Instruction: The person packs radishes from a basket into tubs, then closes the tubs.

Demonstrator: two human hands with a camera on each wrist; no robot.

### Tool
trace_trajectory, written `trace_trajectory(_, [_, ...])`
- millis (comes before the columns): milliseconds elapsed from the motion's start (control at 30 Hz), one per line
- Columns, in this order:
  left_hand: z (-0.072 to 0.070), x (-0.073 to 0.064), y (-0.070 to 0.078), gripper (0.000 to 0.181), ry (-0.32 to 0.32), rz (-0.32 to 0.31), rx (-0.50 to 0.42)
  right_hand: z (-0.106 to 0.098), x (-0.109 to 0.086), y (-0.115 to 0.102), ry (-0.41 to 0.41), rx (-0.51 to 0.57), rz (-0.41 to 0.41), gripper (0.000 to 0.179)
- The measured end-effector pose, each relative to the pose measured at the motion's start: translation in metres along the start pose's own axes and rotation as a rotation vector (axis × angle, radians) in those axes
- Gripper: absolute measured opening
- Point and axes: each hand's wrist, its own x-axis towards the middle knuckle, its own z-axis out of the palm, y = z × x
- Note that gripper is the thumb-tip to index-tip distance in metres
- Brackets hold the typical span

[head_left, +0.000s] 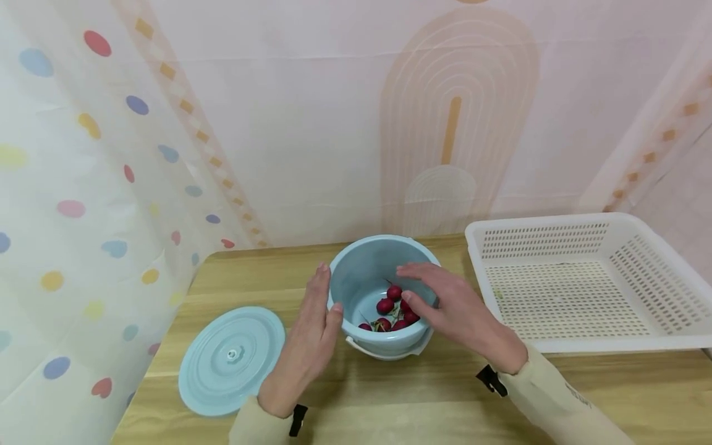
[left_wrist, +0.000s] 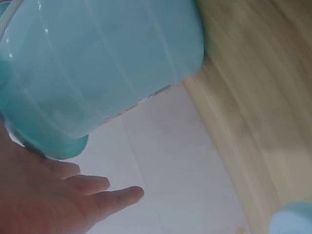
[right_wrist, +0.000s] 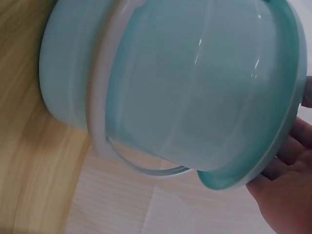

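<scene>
A light blue bucket (head_left: pixel 361 272) stands upright on the wooden table in the head view. Several red radishes (head_left: pixel 385 306) lie at its bottom, toward the near right side. My left hand (head_left: pixel 305 340) is at the bucket's left rim, fingers extended and pointing away from me. Over the right rim, my right hand (head_left: pixel 453 306) reaches with loosely bent fingers above the opening, none of them on a radish. The right wrist view shows these fingers (right_wrist: pixel 295 153) beside the rim; whether they touch it I cannot tell. The white handle (head_left: pixel 384 353) hangs down at the front.
A round light blue lid (head_left: pixel 232 361) lies flat left of the bucket. To the right sits a white perforated plastic basket (head_left: pixel 562 343). The wooden table (head_left: pixel 389 408) backs onto a patterned cloth (head_left: pixel 311 148).
</scene>
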Motion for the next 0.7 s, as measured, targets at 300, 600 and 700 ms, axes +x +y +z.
trace_trajectory(300, [-0.022,-0.015,-0.005,0.063,0.031,-0.01,-0.075,0.007,-0.009,-0.013,0.131,0.064,-0.101,0.037])
trace_trajectory(600, [-0.07,-0.051,-0.031,0.053,0.203,0.026,0.108,0.022,-0.01,-0.049,0.129,0.154,-0.16,0.045])
trace_trajectory(700, [-0.087,-0.063,-0.043,0.053,0.243,0.025,0.154,0.028,-0.009,-0.06,0.121,0.173,-0.167,0.041])
